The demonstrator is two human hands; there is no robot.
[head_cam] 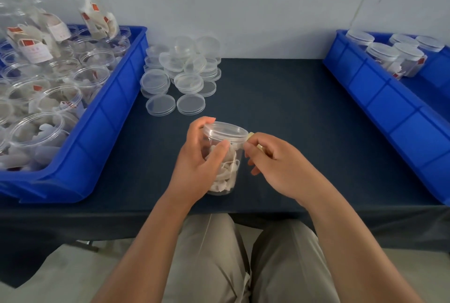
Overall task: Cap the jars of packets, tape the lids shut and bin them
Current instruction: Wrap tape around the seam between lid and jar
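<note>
Steadying the capped jar (229,168) at the lower centre of the frame, the left hand (194,171) gripped its side so it could not turn, while the right hand (277,163) pinched what looked like tape (250,135) against the lid (224,129) rim, probably to seal it.

L hand (198,160) grips capped clear jar (225,163) of packets at frame centre; R hand (275,163) pinches pale tape bit (250,136) at lid (225,130) edge; loose lids (180,76) upper centre; blue bin (114,117) w/ open jars left; second bin (379,93) w/ capped jars right.
</note>
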